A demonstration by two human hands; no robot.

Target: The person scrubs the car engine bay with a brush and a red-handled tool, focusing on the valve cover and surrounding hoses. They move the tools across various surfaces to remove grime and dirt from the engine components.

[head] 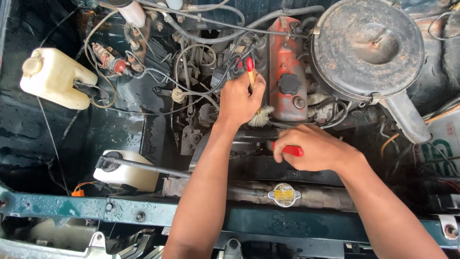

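Observation:
I look down into an open car engine bay. My left hand [239, 98] grips a small paintbrush [261, 115] with a wooden handle and a red tip; its pale bristles touch the lower edge of the red valve cover [286, 67]. My right hand [314, 148] is closed around a red-handled tool [293, 151], just in front of the engine and above the radiator. The working end of that tool is hidden by the hand.
A round rusty air cleaner [368, 45] sits at the back right. A cream fluid reservoir [55, 76] is at the left, a white tank [127, 172] lower down. The radiator cap [284, 194] and green front crossmember [143, 211] lie near me. Wires and hoses crowd the middle.

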